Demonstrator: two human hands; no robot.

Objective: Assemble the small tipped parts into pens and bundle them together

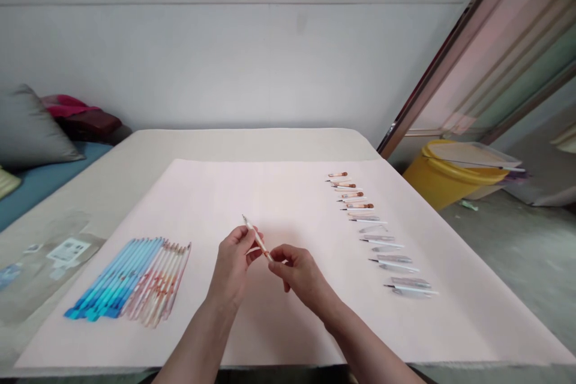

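Observation:
A white pen (258, 237) with reddish-brown marks is tilted between my hands, its pointed tip up and to the left. My left hand (237, 252) pinches it near the tip. The fingers of my right hand (294, 267) close on its lower end. To the left lie several blue pens (121, 276) in a fanned row, beside several pens with pale barrels and reddish patterns (157, 282). On the right, disassembled pen parts (360, 207) lie in a column: brown-patterned barrel pieces, thin white refills (400, 264) and clear greyish pieces.
A pale pink sheet (252, 186) covers most of the white table (270, 143). Clear plastic packaging (67, 252) lies at the left. A yellow bin (438, 174) stands on the floor at right. A grey cushion (31, 129) is at far left, and a wall is behind the table.

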